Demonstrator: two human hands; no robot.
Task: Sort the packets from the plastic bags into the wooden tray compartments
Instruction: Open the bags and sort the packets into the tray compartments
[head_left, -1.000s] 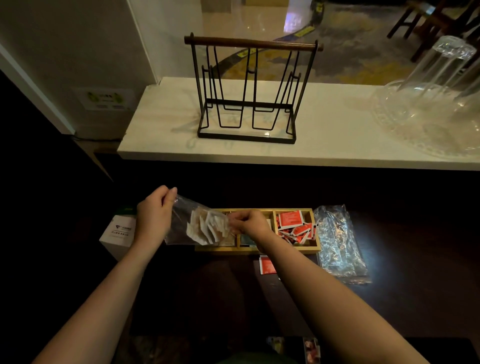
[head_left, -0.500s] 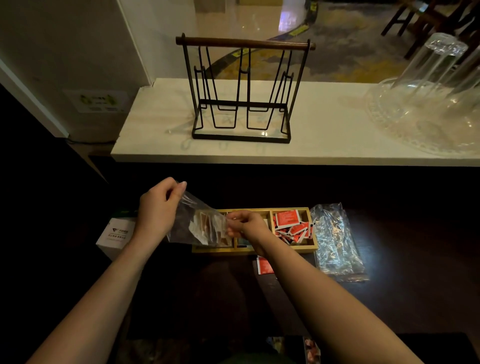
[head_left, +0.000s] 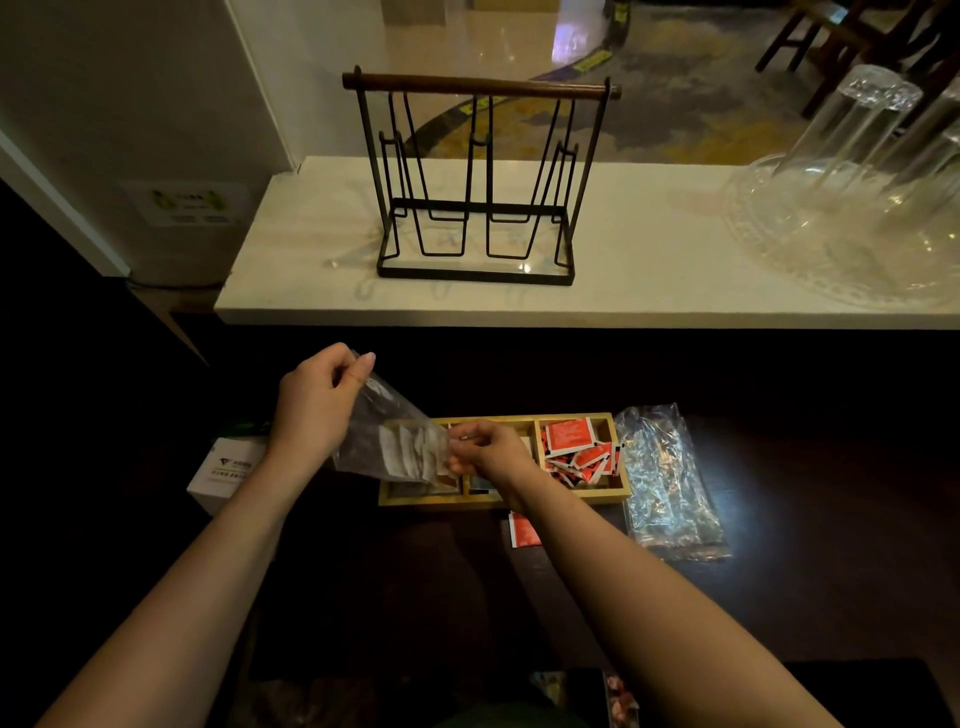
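Observation:
A wooden tray with three compartments lies on the dark counter. Its right compartment holds several red packets. My left hand pinches the top corner of a clear plastic bag of white packets, tilted over the tray's left compartment. My right hand grips the bag's lower end above the tray's middle. One red packet lies on the counter in front of the tray. A second clear plastic bag, seemingly without packets, lies flat to the right of the tray.
A white box sits left of the tray. Behind, a raised white ledge carries a black wire rack with a wooden bar and a clear glass dish with upturned glasses.
My left hand has lifted the bag's top corner higher, tilting the bag more steeply. The white packets have slid down toward my right hand over the tray.

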